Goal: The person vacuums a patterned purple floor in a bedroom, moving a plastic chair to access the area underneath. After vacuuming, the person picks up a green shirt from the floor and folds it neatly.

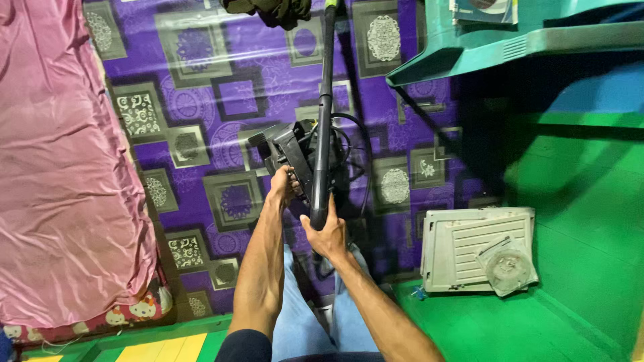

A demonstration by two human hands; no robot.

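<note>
Few items of this kind in view. Clear plastic bag [508, 263] is lying at lower right, resting on the grey slatted panel [469, 248] that is sitting on the green floor [570, 315]; the bag is crinkled, see-through, roughly square, and is holding a round, pale disc-like object. Flat printed item [484, 10] is lying on the teal shelf [510, 47] at upper right, only its lower edge showing: blue-grey with a white curved patch; whether it is a package or a booklet cannot be told. No screens or signs are showing anywhere.
</note>
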